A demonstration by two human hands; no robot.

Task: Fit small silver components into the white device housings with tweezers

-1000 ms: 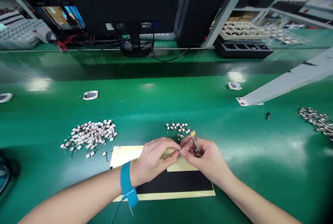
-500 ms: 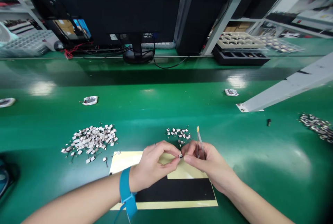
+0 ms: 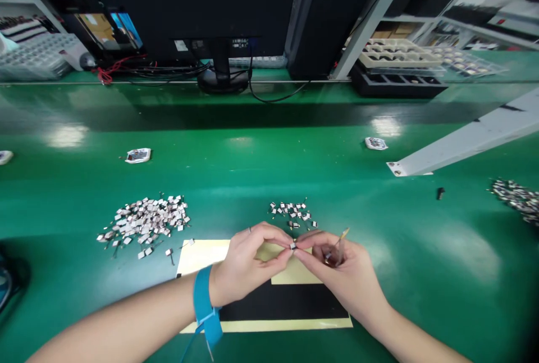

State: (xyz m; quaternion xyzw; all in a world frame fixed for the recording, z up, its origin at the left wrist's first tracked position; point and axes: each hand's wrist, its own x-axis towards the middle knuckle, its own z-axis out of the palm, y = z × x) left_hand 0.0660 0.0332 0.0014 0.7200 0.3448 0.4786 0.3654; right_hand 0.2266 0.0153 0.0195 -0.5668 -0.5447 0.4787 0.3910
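A small white-and-black component sits between the fingertips of both hands, above the yellow sheet. My left hand, with a blue strap on its wrist, pinches it from the left with thumb and forefinger. From the right, the thumb and forefinger of my right hand meet at the same part. A thin tool that looks like tweezers is tucked in the right hand's curled fingers, its yellowish end pointing up. A black strip covers the sheet's lower part.
A large pile of similar components lies left, a smaller group just beyond the hands. More parts lie far right. A slanted metal post stands on the green table. Behind is a monitor.
The tool in my right hand has tilted over to the right, and the right fingers now close in on the component. My left hand keeps its pinch. The view has shifted slightly.
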